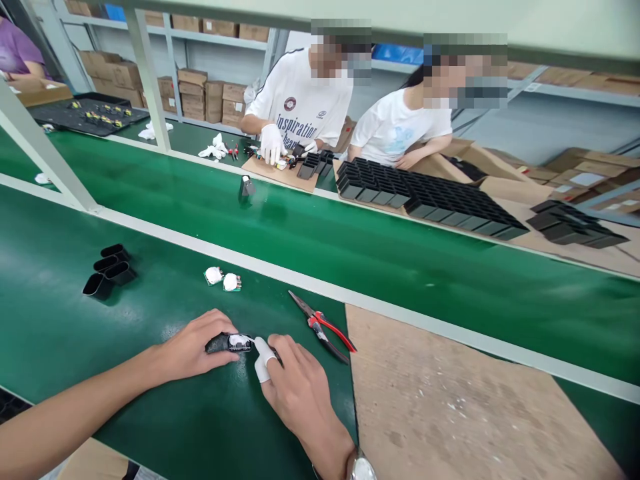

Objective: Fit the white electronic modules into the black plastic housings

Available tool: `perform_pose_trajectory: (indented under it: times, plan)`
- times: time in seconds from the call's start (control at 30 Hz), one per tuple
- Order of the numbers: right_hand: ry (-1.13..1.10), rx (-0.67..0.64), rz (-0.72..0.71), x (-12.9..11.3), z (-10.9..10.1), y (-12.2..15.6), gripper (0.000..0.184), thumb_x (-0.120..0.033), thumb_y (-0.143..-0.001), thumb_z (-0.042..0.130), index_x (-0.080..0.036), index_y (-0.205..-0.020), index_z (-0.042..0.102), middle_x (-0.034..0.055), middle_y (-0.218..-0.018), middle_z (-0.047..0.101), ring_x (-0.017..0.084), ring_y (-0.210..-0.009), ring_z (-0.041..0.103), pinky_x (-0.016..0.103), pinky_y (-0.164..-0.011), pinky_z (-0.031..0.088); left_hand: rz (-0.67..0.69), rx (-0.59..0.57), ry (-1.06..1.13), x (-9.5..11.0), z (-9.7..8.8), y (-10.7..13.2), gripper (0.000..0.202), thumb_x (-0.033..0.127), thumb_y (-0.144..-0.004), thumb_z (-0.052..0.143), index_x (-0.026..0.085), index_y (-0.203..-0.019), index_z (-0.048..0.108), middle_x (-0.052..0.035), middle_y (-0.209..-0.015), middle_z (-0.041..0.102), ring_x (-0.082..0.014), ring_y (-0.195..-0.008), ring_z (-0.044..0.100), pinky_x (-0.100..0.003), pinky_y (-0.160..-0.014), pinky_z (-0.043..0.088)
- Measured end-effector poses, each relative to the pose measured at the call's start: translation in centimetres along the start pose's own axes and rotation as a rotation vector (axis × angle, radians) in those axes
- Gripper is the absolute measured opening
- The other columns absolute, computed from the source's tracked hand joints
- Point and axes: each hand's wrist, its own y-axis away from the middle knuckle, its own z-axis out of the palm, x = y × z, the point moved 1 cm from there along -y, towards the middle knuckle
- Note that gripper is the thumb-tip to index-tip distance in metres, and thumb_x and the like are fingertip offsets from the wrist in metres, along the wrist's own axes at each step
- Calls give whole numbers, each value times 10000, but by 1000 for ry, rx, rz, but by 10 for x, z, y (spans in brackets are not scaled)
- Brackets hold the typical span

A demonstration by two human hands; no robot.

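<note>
Left hand (194, 344) is pinching a black plastic housing (217, 344) with a white-coated board (240, 343) showing, right hand (296, 381) is gripping a slim dark object (276, 356), and two white-topped green boards (214, 275) are lying uncased.

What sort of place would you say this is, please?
It looks like a factory assembly area, judging by the long green work surface, the rows of matching black cases beyond it, and the cardboard boxes on metal shelves behind.
</note>
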Motion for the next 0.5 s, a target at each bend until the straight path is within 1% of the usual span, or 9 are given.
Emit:
perform_pose_trajectory:
  times: [0.1, 0.23, 0.37, 0.5]
  plan:
    - [41, -20, -25, -6, -3, -6, 265, -3, -845, 463, -228, -728, 539, 103, -936, 607, 222, -754, 493, 362, -600, 370, 16, 13, 7, -1, 1, 0, 296, 270, -973, 750, 218, -1229, 611, -77, -1100, 698, -232, -1031, 663, -375, -883, 580]
    - [60, -33, -48, -12, -5, -10, 275, -9, -861, 456, -229, -719, 541, 110, -952, 612, 233, -773, 486, 371, -621, 356, 24, 27, -4, -2, 2, -1, 278, 268, -977, 743, 215, -1217, 613, -76, -1095, 701, -232, -1030, 662, -389, -903, 568]
    - [49, -37, -72, -12, -8, -10, 270, -15, -869, 459, -222, -715, 539, 112, -974, 622, 237, -802, 488, 378, -643, 351, 21, 22, -10, -1, 3, -1, 257, 259, -988, 724, 216, -1215, 610, -72, -1097, 710, -233, -1038, 665, -400, -928, 554]
    - [37, -71, -53, -11, -10, -9, 253, -4, -842, 463, -216, -726, 538, 96, -978, 622, 226, -801, 479, 370, -652, 347, 23, 13, -19, 0, 2, -1, 235, 258, -988, 724, 210, -1194, 621, -70, -1090, 719, -229, -1023, 666, -389, -922, 545]
